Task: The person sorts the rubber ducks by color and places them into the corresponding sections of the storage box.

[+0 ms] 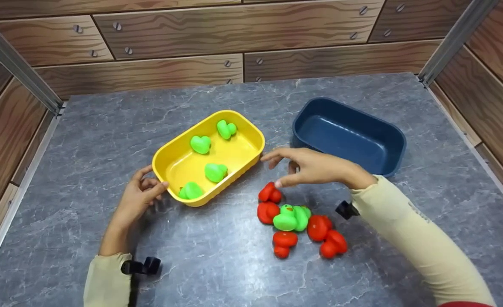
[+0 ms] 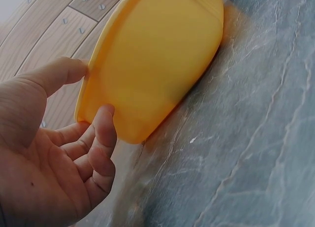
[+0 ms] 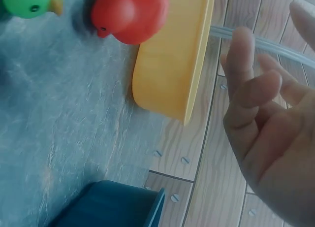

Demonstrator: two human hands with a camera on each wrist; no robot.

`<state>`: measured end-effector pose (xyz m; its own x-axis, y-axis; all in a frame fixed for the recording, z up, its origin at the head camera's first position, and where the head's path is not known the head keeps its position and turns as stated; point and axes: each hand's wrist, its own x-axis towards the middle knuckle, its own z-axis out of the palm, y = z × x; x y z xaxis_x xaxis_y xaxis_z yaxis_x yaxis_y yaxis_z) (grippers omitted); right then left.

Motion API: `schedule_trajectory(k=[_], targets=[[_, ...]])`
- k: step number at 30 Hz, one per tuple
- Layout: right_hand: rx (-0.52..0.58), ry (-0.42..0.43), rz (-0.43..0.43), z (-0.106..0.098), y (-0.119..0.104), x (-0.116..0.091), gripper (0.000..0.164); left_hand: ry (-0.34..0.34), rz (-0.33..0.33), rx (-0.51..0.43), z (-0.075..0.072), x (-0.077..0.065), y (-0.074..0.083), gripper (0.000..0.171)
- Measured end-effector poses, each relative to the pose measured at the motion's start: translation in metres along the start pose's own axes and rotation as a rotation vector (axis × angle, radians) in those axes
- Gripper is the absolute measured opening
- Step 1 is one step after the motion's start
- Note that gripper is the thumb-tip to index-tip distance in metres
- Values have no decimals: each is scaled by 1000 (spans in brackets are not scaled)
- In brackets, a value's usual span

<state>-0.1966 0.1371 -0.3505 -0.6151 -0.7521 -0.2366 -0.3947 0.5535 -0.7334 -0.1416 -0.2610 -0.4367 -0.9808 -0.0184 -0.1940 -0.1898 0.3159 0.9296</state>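
A yellow bin (image 1: 179, 168) holds several green rubber ducks (image 1: 200, 145). My left hand (image 1: 134, 200) grips its near left corner, the thumb at the rim (image 2: 84, 84) and the other fingers bent against the outer wall. Between the yellow bin and the blue bin hovers my right hand (image 1: 315, 166), its fingers loosely bent and nothing held. Just below its thumb lies a red rubber duck (image 1: 270, 192), also seen in the right wrist view. Two green ducks (image 1: 292, 217) sit together on the table, with several red ducks (image 1: 318, 227) around them.
A dark blue bin (image 1: 347, 132) stands at the back right, partly behind the right hand; no ducks show in its visible part. Wood-patterned panels (image 1: 234, 30) enclose the grey marbled table (image 1: 209, 264) at the back and sides.
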Motion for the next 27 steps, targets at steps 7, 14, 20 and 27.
schedule_trajectory(k=[7, 14, 20, 27], targets=[[-24, -76, -32, 8, 0, -14, 60, -2, -4, -11, 0, 0, 0, 65], [-32, -125, -54, 14, 4, -22, 59, 9, -2, -5, 0, 0, -1, 65], [-69, -160, -85, 18, 10, -25, 57, 10, -4, 8, 0, 0, -2, 66], [-73, -191, -87, 26, 19, -23, 57, 6, -3, 0, 0, 0, -1, 66]])
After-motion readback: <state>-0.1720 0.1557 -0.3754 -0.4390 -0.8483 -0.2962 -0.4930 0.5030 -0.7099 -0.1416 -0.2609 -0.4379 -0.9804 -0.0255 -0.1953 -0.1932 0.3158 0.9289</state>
